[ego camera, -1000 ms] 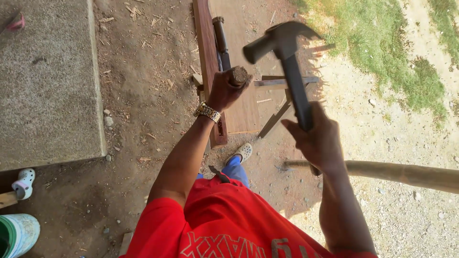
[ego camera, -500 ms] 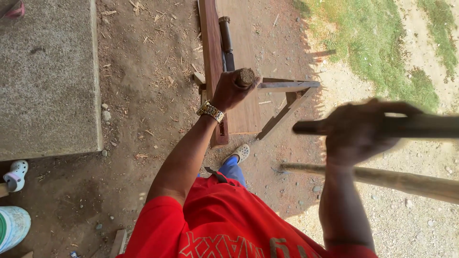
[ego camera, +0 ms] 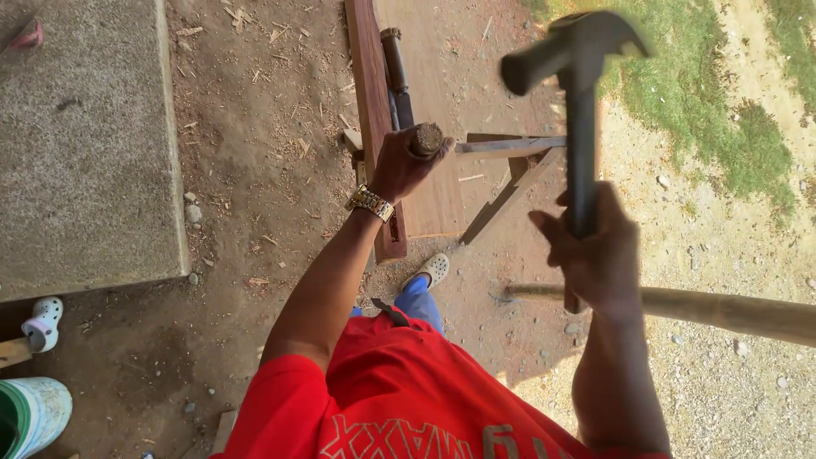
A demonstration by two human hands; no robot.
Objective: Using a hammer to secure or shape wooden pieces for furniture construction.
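Right hand (ego camera: 599,255) clamping low on hammer (ego camera: 578,102) handle, head-heavy, raised right of plank (ego camera: 374,127). Left hand (ego camera: 399,166) gripping wooden chisel handle (ego camera: 427,138) against plank; rigid, likely jarring.

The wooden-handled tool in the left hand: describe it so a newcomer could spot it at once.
Start at the long reddish-brown plank lying on the dirt. The left hand, with a metal watch at its wrist, grips a wooden-handled tool upright against the plank. Only its round, frayed wooden top shows, unlike the dark metal hammer in the right hand.
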